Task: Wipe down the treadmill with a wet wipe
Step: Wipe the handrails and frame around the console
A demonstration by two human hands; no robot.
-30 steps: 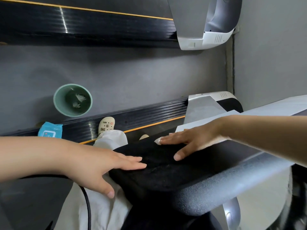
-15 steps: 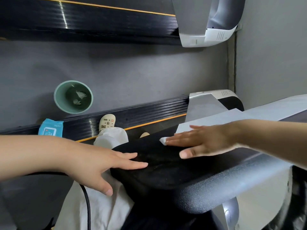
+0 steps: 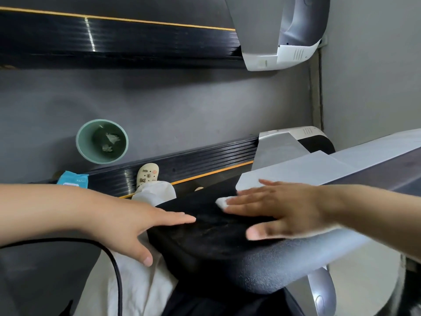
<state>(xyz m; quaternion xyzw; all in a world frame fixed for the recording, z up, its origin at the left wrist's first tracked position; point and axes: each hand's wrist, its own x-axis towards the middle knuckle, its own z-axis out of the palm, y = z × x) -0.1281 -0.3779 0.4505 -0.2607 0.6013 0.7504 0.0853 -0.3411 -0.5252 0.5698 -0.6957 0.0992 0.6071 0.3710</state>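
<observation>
**Right hand slides the wipe along the black console pad**

Since the earlier frame the right hand [image 3: 280, 213] has slid with the wet wipe [image 3: 222, 202] away from the left end of the treadmill's black padded console [image 3: 205, 238], nearer its grey panel, while the left hand [image 3: 134, 226] has kept its place at that end.

Its grip is spread flat: the fingers lie straight and fanned, palm down, pressing the wipe onto the pad rather than pinching it. Only a small white corner of the wipe shows past the fingertips; the rest is hidden under the hand. The hand is motion-blurred.

On the other side the grip is spread too, with straight fingers resting on the pad's edge and the thumb hanging off over white cloth [image 3: 136, 288].

Beyond the hands, a pale grey panel [image 3: 296, 172] of the treadmill runs off to the right. Below, on the floor, a green bin [image 3: 79, 142] holds crumpled white scraps, with a blue wipe packet [image 3: 73, 179] near it. A cream clog [image 3: 147, 174] stands on the ribbed black side rail [image 3: 193, 160]. A black cable [image 3: 116, 270] curves down under the left forearm.
</observation>
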